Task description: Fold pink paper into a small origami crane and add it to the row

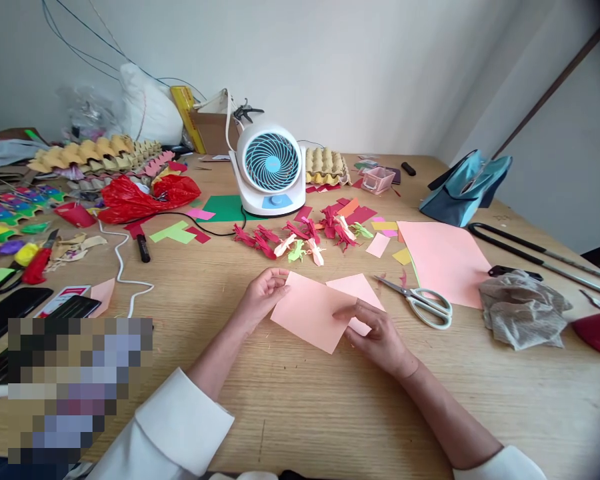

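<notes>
A pale pink rectangle of paper (307,313) is held between my two hands, tilted above the table. My left hand (265,297) pinches its upper left corner between thumb and fingers. At its right edge, my right hand (377,333) grips with fingers on top and thumb beneath. Another pink paper piece (363,288) lies behind it, partly covered by the held sheet and my right hand. Scissors (425,303) with white handles rest to the right, their blades pointing toward the papers. Beyond the hands are several small folded paper figures (295,250) in red, green and pale pink.
A white fan (273,163) stands at the back centre. Large pink sheets (445,260), a crumpled grey cloth (523,310) and a blue bag (465,187) are on the right. Egg trays (95,157), a red plastic bag (145,199) and a white cable (120,260) occupy the left.
</notes>
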Demonstrator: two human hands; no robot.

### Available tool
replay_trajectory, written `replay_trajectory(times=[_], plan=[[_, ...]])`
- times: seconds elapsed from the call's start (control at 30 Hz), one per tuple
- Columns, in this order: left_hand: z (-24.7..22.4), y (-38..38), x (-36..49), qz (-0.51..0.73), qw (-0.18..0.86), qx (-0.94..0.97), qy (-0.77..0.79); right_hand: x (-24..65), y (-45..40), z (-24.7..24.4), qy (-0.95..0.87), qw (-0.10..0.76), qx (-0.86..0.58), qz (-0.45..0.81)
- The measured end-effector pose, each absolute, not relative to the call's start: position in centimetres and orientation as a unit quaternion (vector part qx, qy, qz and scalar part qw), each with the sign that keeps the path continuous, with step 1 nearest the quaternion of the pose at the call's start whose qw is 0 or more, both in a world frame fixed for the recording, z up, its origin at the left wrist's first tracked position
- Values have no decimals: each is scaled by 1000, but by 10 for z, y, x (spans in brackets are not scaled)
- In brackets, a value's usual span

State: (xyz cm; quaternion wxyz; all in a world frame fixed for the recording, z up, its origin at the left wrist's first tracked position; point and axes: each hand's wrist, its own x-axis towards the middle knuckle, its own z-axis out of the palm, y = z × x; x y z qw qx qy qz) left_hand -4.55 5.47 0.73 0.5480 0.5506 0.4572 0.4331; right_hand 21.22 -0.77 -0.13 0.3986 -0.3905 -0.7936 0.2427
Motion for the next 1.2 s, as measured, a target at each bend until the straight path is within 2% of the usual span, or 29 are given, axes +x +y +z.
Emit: replay_trajectory(times=[0.23, 0.4, 0.8, 1.1, 1.2], plan=[[3, 53, -51, 382, 430, 682, 452, 207, -11, -4, -794, 393, -361, 293], [8, 47, -49, 331, 430, 716, 438, 204, -11, -1, -764, 413, -350, 350], [21, 38, -41, 311, 453, 754, 359, 201, -9, -6, -639, 445, -361, 513], [39, 26, -34, 286, 362, 808, 367, 200, -6, -16, -635, 445, -425, 467], [40, 26, -33, 290, 301, 829, 371, 199, -7, -14, -641, 438, -437, 454]])
